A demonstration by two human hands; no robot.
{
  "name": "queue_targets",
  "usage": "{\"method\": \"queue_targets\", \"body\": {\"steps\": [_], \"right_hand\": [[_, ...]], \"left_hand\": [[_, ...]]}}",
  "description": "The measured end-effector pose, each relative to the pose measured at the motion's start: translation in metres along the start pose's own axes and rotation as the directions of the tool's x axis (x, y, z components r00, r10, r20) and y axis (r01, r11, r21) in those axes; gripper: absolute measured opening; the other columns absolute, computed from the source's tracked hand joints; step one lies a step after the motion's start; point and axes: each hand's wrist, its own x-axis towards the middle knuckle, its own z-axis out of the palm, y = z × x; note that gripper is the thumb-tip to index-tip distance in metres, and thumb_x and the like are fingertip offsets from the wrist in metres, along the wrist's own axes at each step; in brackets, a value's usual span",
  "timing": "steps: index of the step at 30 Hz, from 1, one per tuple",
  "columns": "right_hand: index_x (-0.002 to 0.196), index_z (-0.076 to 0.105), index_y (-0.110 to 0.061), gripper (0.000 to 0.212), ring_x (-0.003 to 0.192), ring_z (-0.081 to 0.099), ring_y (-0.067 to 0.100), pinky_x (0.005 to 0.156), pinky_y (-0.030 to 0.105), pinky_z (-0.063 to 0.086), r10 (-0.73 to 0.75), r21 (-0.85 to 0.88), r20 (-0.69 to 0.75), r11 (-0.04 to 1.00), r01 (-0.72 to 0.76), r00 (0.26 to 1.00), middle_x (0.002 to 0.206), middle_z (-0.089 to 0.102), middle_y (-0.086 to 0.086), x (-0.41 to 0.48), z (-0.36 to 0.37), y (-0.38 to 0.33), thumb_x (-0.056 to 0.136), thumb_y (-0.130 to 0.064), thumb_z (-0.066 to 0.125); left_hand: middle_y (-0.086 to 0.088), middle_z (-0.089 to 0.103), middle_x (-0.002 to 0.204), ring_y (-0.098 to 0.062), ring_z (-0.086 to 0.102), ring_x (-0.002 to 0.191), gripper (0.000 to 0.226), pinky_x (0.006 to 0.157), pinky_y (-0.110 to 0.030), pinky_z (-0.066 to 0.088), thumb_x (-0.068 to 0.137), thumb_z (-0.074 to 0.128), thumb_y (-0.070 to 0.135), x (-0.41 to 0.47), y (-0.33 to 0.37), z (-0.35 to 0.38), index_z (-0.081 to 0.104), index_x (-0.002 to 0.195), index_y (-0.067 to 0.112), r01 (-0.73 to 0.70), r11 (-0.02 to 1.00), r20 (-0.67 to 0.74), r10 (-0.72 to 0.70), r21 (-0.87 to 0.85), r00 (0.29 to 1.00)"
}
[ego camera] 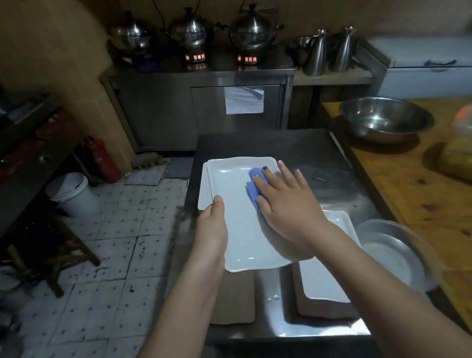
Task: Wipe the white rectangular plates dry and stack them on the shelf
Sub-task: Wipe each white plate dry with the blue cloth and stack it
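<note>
Left hand [213,224] pinches the plate [240,236] by its left rim, thumb on top. Right hand [286,203], fingers spread, presses a cloth [254,187] flat on it. The plate is stiff, glazed, breakable and probably wet-slick, so grip it by the rims.

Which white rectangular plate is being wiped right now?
The centre plate: the left hand holds its edge and the right hand presses the blue cloth on it. The nearer plate, under the right forearm, lies untouched.
</note>
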Motion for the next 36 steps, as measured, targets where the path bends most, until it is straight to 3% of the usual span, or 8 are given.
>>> {"method": "queue_targets", "body": {"steps": [4, 8, 13, 18, 22, 27, 33, 36], "right_hand": [[0.15, 0.019, -0.019, 0.05, 0.146, -0.003, 0.025, 0.114, 0.04, -0.002, -0.117, 0.156, 0.012, 0.981, 0.113, 0.993, 0.159, 0.01, 0.0, -0.026, 0.008, -0.036, 0.101, -0.029, 0.026], [0.15, 0.018, -0.024, 0.049, 0.146, -0.004, 0.021, 0.114, 0.039, -0.001, -0.155, 0.249, 0.027, 0.958, 0.144, 0.988, 0.159, 0.009, -0.005, 0.004, 0.006, -0.074, 0.102, -0.028, 0.024], [0.15, 0.016, -0.027, 0.05, 0.146, -0.006, 0.021, 0.115, 0.042, -0.009, -0.035, 0.046, 0.021, 0.998, 0.034, 0.999, 0.16, 0.006, -0.004, 0.037, 0.003, -0.067, 0.102, -0.036, 0.017], [0.15, 0.015, -0.024, 0.051, 0.147, 0.001, 0.021, 0.115, 0.038, -0.009, 0.122, 0.04, -0.027, 0.992, -0.121, 0.992, 0.16, 0.008, 0.0, 0.02, 0.014, -0.07, 0.101, -0.039, 0.014], [0.15, 0.014, -0.019, 0.05, 0.146, 0.003, 0.021, 0.116, 0.04, -0.001, 0.058, 0.097, 0.029, 0.993, -0.06, 0.998, 0.159, 0.007, 0.001, -0.003, 0.025, -0.094, 0.102, -0.032, 0.019], [0.152, 0.012, -0.02, 0.051, 0.147, -0.002, 0.019, 0.115, 0.039, -0.001, -0.071, 0.189, 0.036, 0.98, 0.063, 0.997, 0.16, 0.007, -0.003, 0.03, 0.019, -0.11, 0.102, -0.028, 0.024], [0.151, 0.007, -0.03, 0.051, 0.146, -0.01, 0.019, 0.114, 0.042, -0.012, -0.008, -0.027, 0.029, 1.0, 0.009, 1.0, 0.16, -0.003, -0.007, 0.055, 0.016, -0.089, 0.102, -0.039, 0.014], [0.151, 0.003, -0.029, 0.052, 0.146, -0.01, 0.021, 0.114, 0.043, -0.012, 0.122, -0.055, 0.017, 0.991, -0.121, 0.992, 0.16, -0.004, -0.003, 0.053, 0.02, -0.084, 0.101, -0.042, 0.012]], "left_hand": [[0.001, 0.066, 0.084, -0.016, 0.063, 0.072, 0.032, 0.062, -0.024, 0.05, 0.1, 0.033, 0.036, 0.006, 0.004, -0.011, 0.061, 0.093, 0.021, -0.029, 0.998, 0.02, 0.028, 0.054, 0.999], [-0.007, 0.061, 0.124, -0.019, 0.057, 0.112, 0.041, 0.092, -0.026, 0.044, 0.101, 0.029, 0.033, 0.01, 0.005, -0.026, 0.053, 0.13, 0.016, -0.085, 0.989, 0.102, 0.073, 0.119, 0.992], [0.002, 0.064, 0.077, -0.013, 0.061, 0.066, 0.027, 0.051, -0.021, 0.045, 0.1, 0.035, 0.038, 0.022, 0.009, -0.047, 0.057, 0.097, 0.023, -0.012, 0.995, 0.093, 0.004, 0.094, 0.996], [0.003, 0.064, 0.07, -0.011, 0.06, 0.056, 0.038, 0.035, -0.014, 0.044, 0.099, 0.036, 0.04, 0.034, 0.017, -0.064, 0.057, 0.076, 0.018, -0.004, 0.997, 0.078, -0.002, 0.08, 0.997], [0.003, 0.064, 0.07, -0.011, 0.06, 0.056, 0.038, 0.037, -0.016, 0.043, 0.099, 0.034, 0.041, 0.038, 0.018, -0.071, 0.059, 0.081, 0.019, 0.008, 0.994, 0.091, -0.018, 0.109, 0.996], [-0.006, 0.065, 0.112, -0.022, 0.061, 0.102, 0.043, 0.091, -0.036, 0.048, 0.1, 0.031, 0.041, 0.034, 0.013, -0.067, 0.059, 0.123, 0.018, -0.033, 0.98, 0.137, 0.005, 0.197, 0.991], [-0.009, 0.068, 0.104, -0.026, 0.064, 0.095, 0.043, 0.087, -0.035, 0.052, 0.098, 0.035, 0.044, 0.039, 0.014, -0.075, 0.063, 0.115, 0.015, -0.03, 0.959, 0.126, -0.006, 0.283, 0.992], [0.0, 0.065, 0.079, -0.016, 0.063, 0.071, 0.034, 0.058, -0.019, 0.049, 0.099, 0.036, 0.039, 0.041, 0.014, -0.079, 0.062, 0.093, 0.018, -0.043, 0.967, 0.121, 0.013, 0.25, 0.993]]}}
